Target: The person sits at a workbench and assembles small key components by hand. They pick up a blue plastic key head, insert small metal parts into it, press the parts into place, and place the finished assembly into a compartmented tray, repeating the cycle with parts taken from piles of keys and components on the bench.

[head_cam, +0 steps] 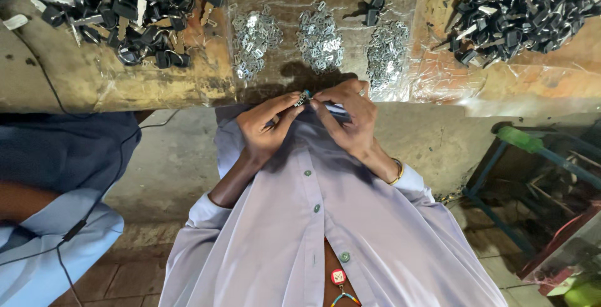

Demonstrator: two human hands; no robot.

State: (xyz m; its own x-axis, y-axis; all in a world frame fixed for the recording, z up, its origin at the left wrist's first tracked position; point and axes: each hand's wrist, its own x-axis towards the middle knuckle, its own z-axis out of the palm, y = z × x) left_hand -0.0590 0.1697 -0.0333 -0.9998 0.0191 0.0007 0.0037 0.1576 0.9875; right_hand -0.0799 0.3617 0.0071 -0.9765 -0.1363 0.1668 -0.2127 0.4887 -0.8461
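The tabletop (156, 88) is far from you, wrapped in shiny plastic. On its far left lies a big heap of black keys (125, 13), and another heap of keys (526, 10) lies far right. Between them sit three little piles of silver metal tags (319, 38). Near the tabletop's edge, your left hand (266, 128) and right hand (350, 116) meet. The fingers of both hands are pinched shut on one small metal piece (302, 99), held over your pale shirt (313, 238).
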